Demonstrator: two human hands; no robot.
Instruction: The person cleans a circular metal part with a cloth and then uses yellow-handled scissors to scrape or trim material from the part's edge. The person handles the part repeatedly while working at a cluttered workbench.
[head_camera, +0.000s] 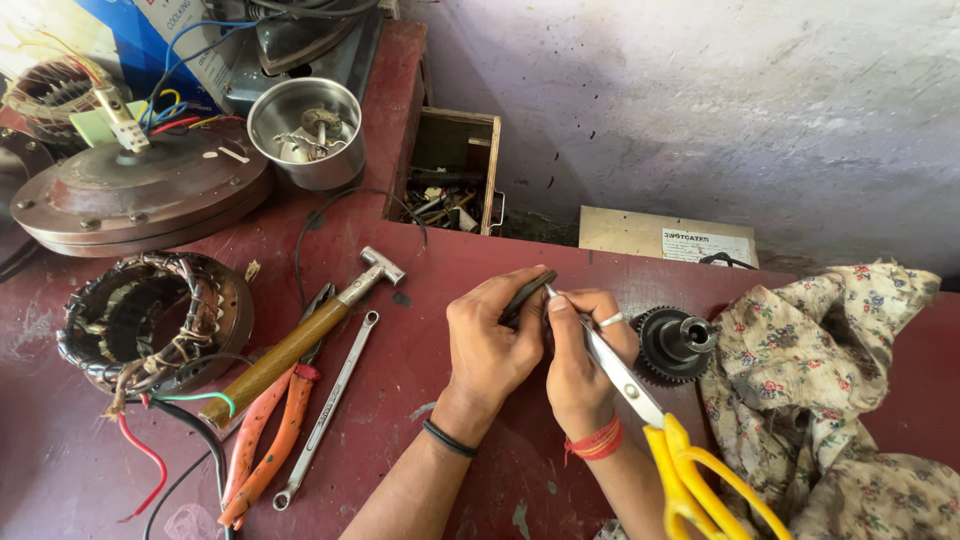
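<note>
My left hand (487, 338) pinches a thin black cable (527, 292) above the dark red table (420, 330). My right hand (580, 352) grips yellow-handled scissors (660, 430), with the steel blade tips pointing up at the cable between my fingers. The cable runs back over the table in a loop toward the far edge. A black gear part (673, 345) with a metal hub lies just right of my right hand.
A hammer (300, 340), orange-handled pliers (265, 435) and a spanner (328, 405) lie to the left. Further left sit a copper-wound stator (150, 315), a round fan motor housing (140, 190) and a steel bowl (305, 120). A flowered cloth (820, 390) lies on the right.
</note>
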